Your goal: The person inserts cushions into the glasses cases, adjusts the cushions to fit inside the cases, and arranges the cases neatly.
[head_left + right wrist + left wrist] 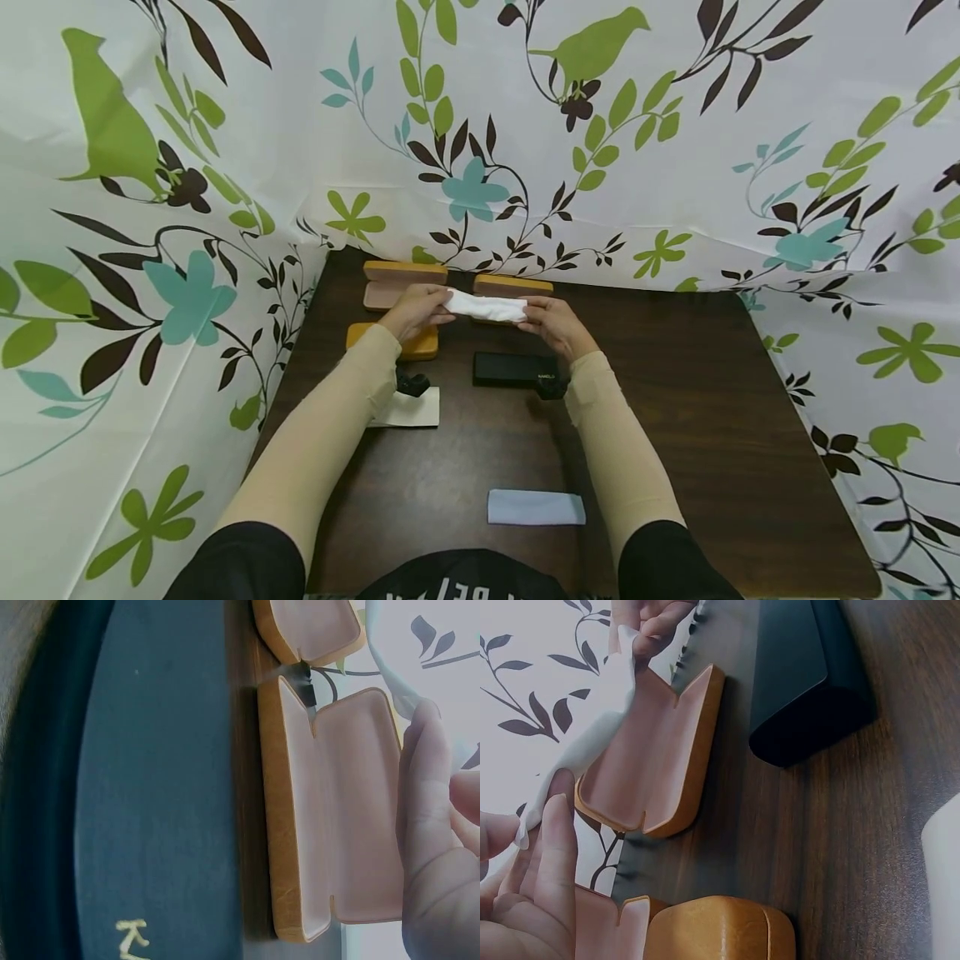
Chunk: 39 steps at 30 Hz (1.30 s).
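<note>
A white folded cloth [487, 307] is stretched as a narrow strip between both hands. My left hand [415, 312] pinches its left end between thumb and fingers; in the left wrist view that grip on the cloth [592, 739] shows plainly. At the opposite end, my right hand [558, 323] pinches the cloth between thumb and fingers. Just behind and below the strip stands an open tan glasses case [513, 286], its pink lining [364, 810] facing up and bare in the right wrist view. The cloth hides part of this case in the head view.
Another open tan case [405, 272] stands at the back left, with a closed tan one [423, 343] in front. A black case [506, 369] with gold lettering lies mid-table. Nearer are a cream flat item [420, 408] and a pale blue folded cloth [536, 507]. Patterned curtain [480, 125] borders the table.
</note>
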Tool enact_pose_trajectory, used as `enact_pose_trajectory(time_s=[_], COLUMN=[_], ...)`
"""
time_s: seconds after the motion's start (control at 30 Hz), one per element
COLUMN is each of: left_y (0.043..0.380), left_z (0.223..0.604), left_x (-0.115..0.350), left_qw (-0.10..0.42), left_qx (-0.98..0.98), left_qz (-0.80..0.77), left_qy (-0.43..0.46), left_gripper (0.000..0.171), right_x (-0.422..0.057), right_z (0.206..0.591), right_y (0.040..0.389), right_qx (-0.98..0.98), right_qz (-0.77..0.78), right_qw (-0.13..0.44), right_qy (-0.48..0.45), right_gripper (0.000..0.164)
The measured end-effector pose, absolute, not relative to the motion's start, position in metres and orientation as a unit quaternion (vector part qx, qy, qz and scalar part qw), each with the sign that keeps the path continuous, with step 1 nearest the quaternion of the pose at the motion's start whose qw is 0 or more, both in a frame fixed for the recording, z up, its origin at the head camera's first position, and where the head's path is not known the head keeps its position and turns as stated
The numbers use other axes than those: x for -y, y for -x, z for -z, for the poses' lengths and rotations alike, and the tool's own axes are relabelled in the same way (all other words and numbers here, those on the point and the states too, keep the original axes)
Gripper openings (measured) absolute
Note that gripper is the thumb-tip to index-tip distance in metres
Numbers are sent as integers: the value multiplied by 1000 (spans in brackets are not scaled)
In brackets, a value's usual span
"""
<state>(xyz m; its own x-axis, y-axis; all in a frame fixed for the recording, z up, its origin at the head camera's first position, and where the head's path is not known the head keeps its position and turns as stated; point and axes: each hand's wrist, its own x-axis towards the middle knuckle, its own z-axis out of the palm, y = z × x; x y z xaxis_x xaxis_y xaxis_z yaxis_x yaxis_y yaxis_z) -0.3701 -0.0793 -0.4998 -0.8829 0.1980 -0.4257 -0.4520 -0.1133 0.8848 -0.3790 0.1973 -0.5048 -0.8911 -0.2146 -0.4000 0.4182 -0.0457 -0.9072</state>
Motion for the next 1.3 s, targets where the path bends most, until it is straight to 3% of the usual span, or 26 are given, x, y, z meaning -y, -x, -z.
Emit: enact_pose_trajectory(time_s=[0.23, 1.03, 1.3], left_y=[374, 372, 379], left_z=[499, 505, 504], left_x=[75, 70, 65], left_qw=[218, 216, 206], left_qx=[-649, -656, -642], left_qz=[-723, -718, -732], left_qy=[96, 92, 99], left_gripper=[42, 42, 39], right_x=[-203, -204, -202], right_z=[507, 518, 512], right_y=[383, 387, 390], right_qx=[-655, -644, -658], right_qz=[723, 728, 721], right_qw=[214, 215, 208], right_qy=[-46, -96, -69], right_gripper=[38, 37, 40])
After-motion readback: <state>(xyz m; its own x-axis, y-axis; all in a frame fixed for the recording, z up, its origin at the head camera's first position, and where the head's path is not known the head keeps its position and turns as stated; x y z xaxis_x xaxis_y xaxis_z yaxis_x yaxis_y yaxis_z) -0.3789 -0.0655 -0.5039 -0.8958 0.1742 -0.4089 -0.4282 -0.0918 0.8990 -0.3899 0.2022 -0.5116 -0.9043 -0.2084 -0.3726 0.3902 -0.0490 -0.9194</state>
